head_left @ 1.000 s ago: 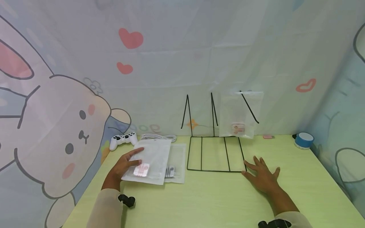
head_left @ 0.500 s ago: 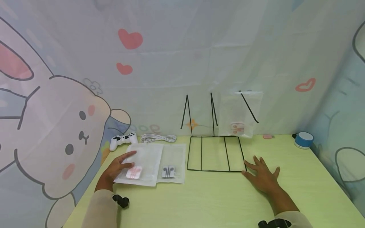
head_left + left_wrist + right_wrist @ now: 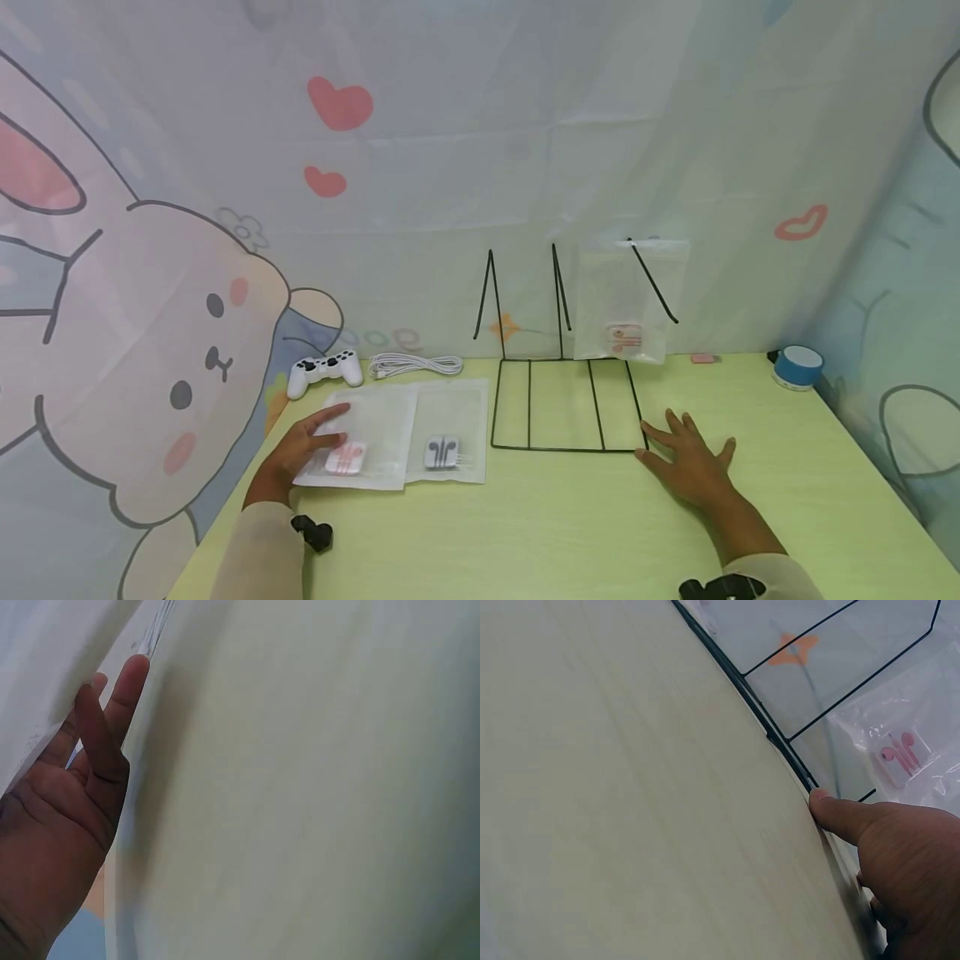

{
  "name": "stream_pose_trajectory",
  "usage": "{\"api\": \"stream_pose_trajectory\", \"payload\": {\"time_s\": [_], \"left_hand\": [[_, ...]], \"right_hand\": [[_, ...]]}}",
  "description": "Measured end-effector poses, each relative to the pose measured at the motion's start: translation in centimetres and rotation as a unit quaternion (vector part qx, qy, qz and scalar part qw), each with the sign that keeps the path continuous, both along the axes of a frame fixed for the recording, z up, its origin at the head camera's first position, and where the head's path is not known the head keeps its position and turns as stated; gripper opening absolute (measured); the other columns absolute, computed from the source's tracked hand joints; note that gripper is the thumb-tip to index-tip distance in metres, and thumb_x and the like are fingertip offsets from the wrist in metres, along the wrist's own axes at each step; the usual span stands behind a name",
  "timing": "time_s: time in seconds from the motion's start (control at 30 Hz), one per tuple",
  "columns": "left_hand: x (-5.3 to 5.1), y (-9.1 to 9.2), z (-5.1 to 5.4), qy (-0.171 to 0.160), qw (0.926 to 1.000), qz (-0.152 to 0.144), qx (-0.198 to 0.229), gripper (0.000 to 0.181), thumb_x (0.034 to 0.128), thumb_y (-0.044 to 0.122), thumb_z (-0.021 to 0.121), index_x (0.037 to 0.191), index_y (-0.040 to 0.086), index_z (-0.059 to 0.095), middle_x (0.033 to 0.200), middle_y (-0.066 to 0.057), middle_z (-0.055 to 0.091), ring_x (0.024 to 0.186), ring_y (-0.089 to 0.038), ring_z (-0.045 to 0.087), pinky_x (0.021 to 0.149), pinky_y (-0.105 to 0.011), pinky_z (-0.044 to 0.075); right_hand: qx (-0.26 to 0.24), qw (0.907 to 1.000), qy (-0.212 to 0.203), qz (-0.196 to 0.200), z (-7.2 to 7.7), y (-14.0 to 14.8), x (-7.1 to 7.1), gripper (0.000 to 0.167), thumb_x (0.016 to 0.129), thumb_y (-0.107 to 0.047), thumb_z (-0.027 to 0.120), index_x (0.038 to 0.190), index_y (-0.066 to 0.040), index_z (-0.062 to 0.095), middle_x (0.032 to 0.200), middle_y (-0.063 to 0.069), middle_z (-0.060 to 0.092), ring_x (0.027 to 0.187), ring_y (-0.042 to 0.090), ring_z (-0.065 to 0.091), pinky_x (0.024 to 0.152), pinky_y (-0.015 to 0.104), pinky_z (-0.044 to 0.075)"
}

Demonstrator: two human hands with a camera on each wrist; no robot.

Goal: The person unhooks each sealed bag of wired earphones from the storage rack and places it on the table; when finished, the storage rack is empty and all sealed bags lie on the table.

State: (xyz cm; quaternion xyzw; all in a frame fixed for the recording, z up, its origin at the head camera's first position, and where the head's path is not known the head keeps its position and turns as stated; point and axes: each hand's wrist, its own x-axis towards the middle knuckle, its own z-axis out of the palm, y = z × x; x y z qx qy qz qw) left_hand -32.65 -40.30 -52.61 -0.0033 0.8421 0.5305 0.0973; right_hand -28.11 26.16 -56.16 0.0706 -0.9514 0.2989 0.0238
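Filling the back of the head view, a pastel backdrop printed with a rabbit and hearts rises behind a pale green tabletop. On it, right of centre, sits a black wire rack, base flat, three arms at the rear; from its right-hand arm hangs a clear bag. Left of the rack, two more clear bags lie side by side, the left bag and the right bag, their neighbouring edges meeting. Of the hands, the left hand is at the left bag's outer side, finger and thumb stretched out and parted against the plastic; its other fingers are partly hidden. The right hand is spread wide, holding nothing, thumb and forefinger touching the rack's front right corner. Behind the flat bags lie a white game controller and a coiled white cable. A blue-and-white round tub stands near the far right corner. Pink earphones show inside the left bag and the hanging one, dark earphones inside the right bag. Between rack and tub lies a small pink stick.
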Motion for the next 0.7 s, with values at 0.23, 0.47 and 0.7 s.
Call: {"api": "stream_pose_trajectory", "payload": {"time_s": [0.23, 0.47, 0.7], "left_hand": [[-0.2, -0.4, 0.3, -0.006, 1.0, 0.004, -0.007, 0.08, 0.0989, 0.015, 0.079, 0.168, 0.004, 0.04, 0.183, -0.024, 0.01, 0.17, -0.049, -0.003, 0.134, -0.072, 0.002], [-0.4, 0.1, 1.1, -0.003, 0.9974, 0.006, -0.072, 0.081, 0.0969, 0.015, 0.08, 0.168, 0.007, 0.041, 0.182, -0.027, 0.014, 0.17, -0.051, 0.003, 0.135, -0.071, 0.007], [-0.5, 0.0, 0.6, 0.005, 0.9855, -0.008, -0.17, 0.074, 0.0977, 0.019, 0.076, 0.164, 0.004, 0.046, 0.181, -0.029, 0.01, 0.164, -0.061, -0.014, 0.128, -0.082, -0.003]], "right_hand": [[0.003, 1.0, -0.004, -0.002, 0.1, 0.0, 0.1, 0.071, 0.106, -0.061, 0.063, 0.161, -0.018, 0.055, 0.177, 0.031, 0.025, 0.166, 0.057, 0.013, 0.109, 0.095, -0.018], [0.002, 1.0, -0.002, 0.0, 0.1, 0.0, 0.0, 0.071, 0.106, -0.061, 0.063, 0.162, -0.017, 0.055, 0.177, 0.031, 0.024, 0.166, 0.057, 0.012, 0.108, 0.095, -0.018], [0.002, 1.0, -0.003, -0.001, 0.2, -0.1, 0.0, 0.071, 0.106, -0.06, 0.063, 0.162, -0.018, 0.055, 0.177, 0.031, 0.025, 0.166, 0.057, 0.013, 0.109, 0.095, -0.018]]}}
